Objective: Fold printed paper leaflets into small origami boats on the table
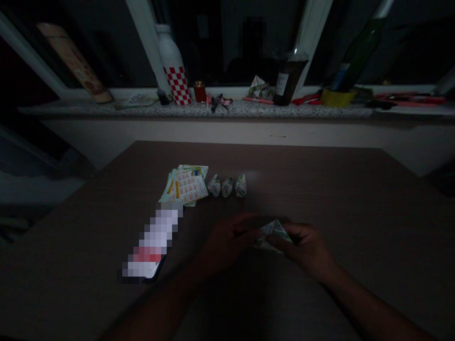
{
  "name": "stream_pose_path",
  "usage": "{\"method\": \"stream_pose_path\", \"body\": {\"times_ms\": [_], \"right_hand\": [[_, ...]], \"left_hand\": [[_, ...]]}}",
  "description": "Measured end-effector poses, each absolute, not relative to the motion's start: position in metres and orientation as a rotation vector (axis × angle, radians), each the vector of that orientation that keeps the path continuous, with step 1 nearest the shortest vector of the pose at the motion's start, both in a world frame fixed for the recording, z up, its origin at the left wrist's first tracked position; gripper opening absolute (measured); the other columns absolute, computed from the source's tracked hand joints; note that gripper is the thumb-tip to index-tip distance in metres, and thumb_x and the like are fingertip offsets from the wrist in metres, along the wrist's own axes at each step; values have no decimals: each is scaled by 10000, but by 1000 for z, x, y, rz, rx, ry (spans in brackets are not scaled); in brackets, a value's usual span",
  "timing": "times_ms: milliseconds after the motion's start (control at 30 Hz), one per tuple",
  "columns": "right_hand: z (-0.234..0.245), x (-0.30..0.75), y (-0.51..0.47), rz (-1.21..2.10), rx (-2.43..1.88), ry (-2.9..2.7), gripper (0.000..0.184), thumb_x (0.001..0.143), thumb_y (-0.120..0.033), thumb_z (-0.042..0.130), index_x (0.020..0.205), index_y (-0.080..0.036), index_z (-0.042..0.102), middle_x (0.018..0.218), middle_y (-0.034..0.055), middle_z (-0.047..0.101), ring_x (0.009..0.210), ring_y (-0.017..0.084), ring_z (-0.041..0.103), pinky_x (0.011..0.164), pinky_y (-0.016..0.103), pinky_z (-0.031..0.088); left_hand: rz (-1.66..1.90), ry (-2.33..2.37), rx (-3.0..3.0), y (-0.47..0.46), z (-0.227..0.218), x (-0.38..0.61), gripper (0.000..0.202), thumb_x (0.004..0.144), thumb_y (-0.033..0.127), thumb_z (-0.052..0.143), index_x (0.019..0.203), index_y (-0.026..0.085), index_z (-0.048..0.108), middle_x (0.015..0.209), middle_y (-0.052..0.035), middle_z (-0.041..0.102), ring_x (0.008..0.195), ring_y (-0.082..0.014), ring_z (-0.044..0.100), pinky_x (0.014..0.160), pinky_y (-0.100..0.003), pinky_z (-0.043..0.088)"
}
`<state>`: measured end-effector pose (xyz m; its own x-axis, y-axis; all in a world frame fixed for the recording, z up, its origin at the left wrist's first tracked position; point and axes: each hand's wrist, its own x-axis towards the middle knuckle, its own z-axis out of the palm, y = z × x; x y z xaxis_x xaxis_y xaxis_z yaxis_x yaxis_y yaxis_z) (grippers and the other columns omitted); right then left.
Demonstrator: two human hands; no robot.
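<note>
Between my two hands is a partly folded sheet of printed paper (276, 229), its top edges meeting in a point. My left hand (232, 239) pinches its left side, and my right hand (307, 244) grips the right side with the thumb across the front. Farther back on the table stand three small folded paper shapes (241, 185) in a row, made of similar printed paper. Just left of them lies a loose stack of printed paper slips (188, 185). The room is dim, so the fold lines are hard to make out.
A phone (154, 244) with a blurred screen lies on the brown table (337, 189), left of my hands. Along the granite windowsill (245, 111) stand a red-and-white checked bottle (176, 71), a small red jar (199, 91), a dark drink cup (287, 83) and a green bottle (357, 52).
</note>
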<state>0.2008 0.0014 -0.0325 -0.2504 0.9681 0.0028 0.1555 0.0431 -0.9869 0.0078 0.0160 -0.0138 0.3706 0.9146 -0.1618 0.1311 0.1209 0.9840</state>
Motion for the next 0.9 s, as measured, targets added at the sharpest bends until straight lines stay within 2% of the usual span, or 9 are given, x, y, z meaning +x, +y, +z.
{"method": "stream_pose_path", "body": {"times_ms": [67,233,433,700,900], "right_hand": [[-30,202,2,1290,-1193,-1480,236,772,-378,678,818,-154,735,748,44,725,636,165,647,584,255,519],[-27,204,2,1217,-1222,-1455,217,758,-365,693,817,-162,744,744,47,741,633,173,664,580,254,535],[-30,203,0,1138,-1236,-1481,194,772,-350,683,823,-173,745,753,46,743,652,170,668,586,243,532],[-28,199,0,1038,-1276,-1540,200,763,-342,664,712,-155,716,609,23,671,527,136,589,482,217,477],[-28,199,0,1022,-1288,-1556,232,762,-370,660,692,-152,700,598,19,645,528,137,574,490,220,471]], "left_hand": [[838,1104,1341,17,-14,7,339,777,312,674,1092,197,622,812,-24,737,754,-178,672,631,-242,479],[928,1220,1369,21,-13,7,128,735,270,697,798,161,673,784,-21,719,746,-166,656,656,-237,479],[847,1234,1341,20,-13,10,170,750,318,684,808,163,725,768,-24,722,740,-167,642,646,-235,466],[800,1177,1309,18,-16,12,175,722,323,708,753,151,702,712,-21,697,661,-146,613,601,-231,434],[756,1223,1403,16,-16,12,236,771,391,654,753,158,688,686,-8,676,635,-133,584,566,-214,403]]}}
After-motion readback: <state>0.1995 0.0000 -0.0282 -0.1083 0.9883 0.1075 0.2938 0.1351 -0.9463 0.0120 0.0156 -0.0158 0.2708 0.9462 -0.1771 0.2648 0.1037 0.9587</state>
